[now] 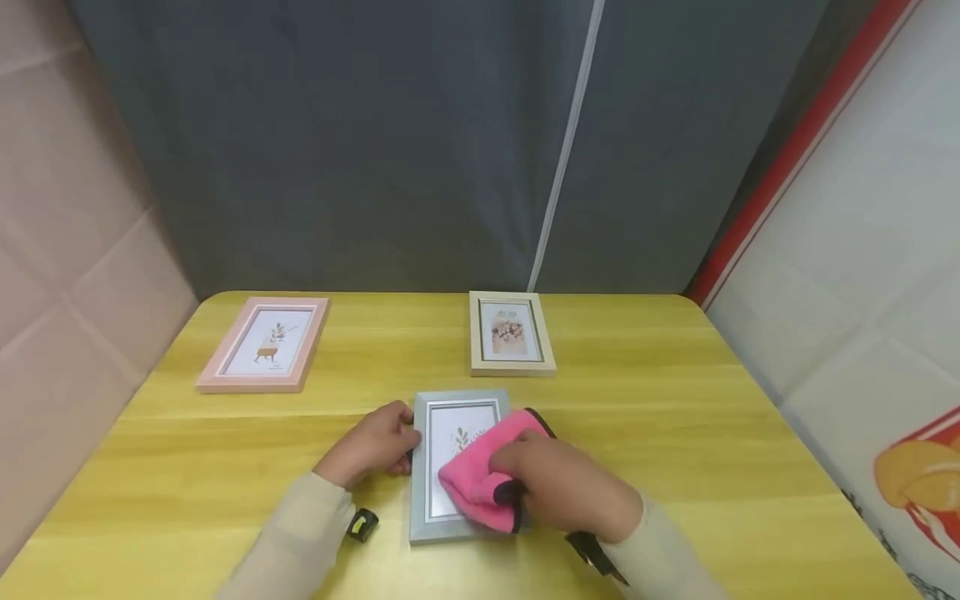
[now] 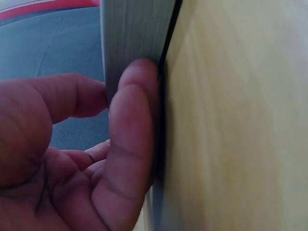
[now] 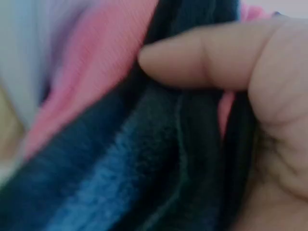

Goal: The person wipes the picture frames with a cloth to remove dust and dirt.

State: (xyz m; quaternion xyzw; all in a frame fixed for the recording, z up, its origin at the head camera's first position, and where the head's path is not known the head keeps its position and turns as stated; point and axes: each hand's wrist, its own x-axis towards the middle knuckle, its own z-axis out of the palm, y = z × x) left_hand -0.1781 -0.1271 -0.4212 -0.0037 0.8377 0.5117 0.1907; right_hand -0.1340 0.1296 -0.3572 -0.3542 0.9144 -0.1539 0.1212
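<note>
A grey-blue picture frame (image 1: 438,530) with a plant print lies flat on the table, near its front. My left hand (image 1: 377,443) holds the frame's left edge. In the left wrist view, the thumb and curled fingers (image 2: 130,130) meet the frame's side (image 2: 137,33), close to the tabletop. My right hand (image 1: 566,482) grips a bunched pink cloth (image 1: 480,471) with dark edging, pressed on the right part of the glass and hiding some of the print. Up close in the right wrist view, the thumb pinches the cloth's folds (image 3: 110,48), showing a blue patch.
On the yellow wood-grain table (image 1: 645,417), a pink picture frame (image 1: 213,382) lies at the back left. A cream picture frame (image 1: 517,368) lies at the back middle. A dark grey curtain-like panel (image 1: 360,167) stands behind the table, with pale walls on both sides.
</note>
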